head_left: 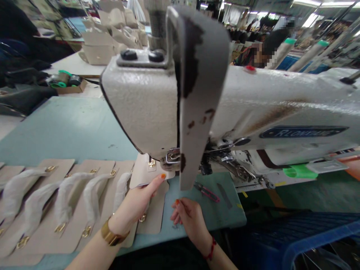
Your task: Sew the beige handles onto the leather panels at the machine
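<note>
Left hand pinches a beige panel under the sewing machine; right hand curled loosely on the table, holding nothing I can make out.

The machine head and a grey strap hanging off it block the needle. Four or so handled panels overlap at left. One pair of snips lies just past the right hand.

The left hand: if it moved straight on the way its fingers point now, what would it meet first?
Probably the sewing machine head: the left hand holds a beige leather piece and points up toward it. Depth is unclear.
</note>
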